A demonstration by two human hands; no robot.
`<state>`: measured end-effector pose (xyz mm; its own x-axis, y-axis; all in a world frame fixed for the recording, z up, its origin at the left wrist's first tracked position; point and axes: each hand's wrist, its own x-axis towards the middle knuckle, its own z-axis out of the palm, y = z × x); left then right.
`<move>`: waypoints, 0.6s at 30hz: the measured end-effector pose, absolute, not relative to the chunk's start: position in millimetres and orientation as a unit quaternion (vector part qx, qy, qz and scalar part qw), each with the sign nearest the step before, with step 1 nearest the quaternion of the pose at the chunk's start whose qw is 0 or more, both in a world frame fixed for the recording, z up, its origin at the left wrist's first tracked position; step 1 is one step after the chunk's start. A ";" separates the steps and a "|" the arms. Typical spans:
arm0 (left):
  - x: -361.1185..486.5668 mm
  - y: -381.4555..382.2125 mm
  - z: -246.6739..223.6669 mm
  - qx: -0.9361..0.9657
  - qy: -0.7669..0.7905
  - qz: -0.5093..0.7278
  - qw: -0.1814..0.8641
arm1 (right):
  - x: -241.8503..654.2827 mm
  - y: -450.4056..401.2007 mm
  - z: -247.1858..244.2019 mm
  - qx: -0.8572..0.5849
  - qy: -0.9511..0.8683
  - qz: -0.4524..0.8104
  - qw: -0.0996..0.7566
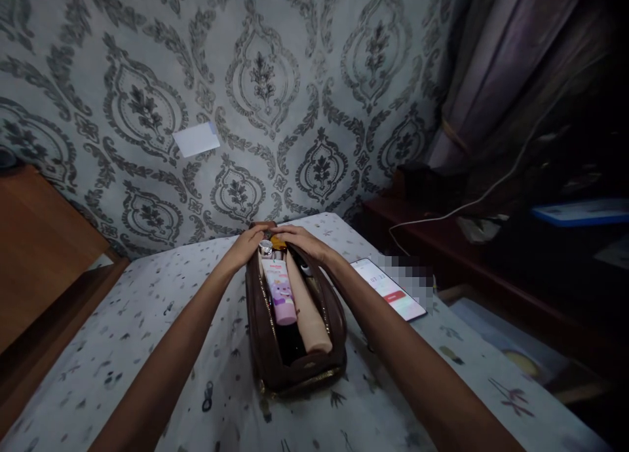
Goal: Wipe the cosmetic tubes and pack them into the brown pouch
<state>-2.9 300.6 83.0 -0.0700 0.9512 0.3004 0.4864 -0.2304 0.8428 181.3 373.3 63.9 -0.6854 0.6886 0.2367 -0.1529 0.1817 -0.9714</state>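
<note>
A brown toiletry bag (259,334) with a gold zip lies unzipped on the patterned sheet. Its long opening faces me. At the far left of its rim, my left hand (249,244) is closed on the bag's edge. My right hand (305,241) grips the far right part of the same rim, and the fingertips of both hands nearly meet. Inside are a pink and white tube (280,291), a long beige tube or bottle (310,318), a silver cap (266,247) and an amber-coloured item (278,243), partly hidden by my fingers.
Right of the bag lies a phone (390,289) with its screen lit. Beyond the bed's right edge stands a dark red table (393,223) with a white cable (457,211). A wooden board (44,249) is at the left, and patterned wallpaper (265,78) covers the wall behind.
</note>
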 end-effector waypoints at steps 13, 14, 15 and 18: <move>6.3 299.5 82.0 0.622 0.573 0.482 0.231 | 181.0 358.4 86.9 -0.139 -0.729 0.603 0.292; 8.1 299.3 80.2 0.613 0.574 0.493 0.227 | 181.1 357.9 86.8 -0.141 -0.728 0.604 0.292; 9.7 299.4 78.3 0.603 0.576 0.505 0.224 | 181.1 358.2 86.4 -0.144 -0.728 0.604 0.291; 10.3 301.5 71.3 0.563 0.589 0.541 0.209 | 180.4 361.7 83.4 -0.161 -0.723 0.604 0.292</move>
<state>10.3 301.5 71.3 -0.2787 0.8892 0.3630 0.4373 -0.2190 0.8722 180.4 361.7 83.4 -0.7773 0.5864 0.2278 -0.1198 0.2175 -0.9687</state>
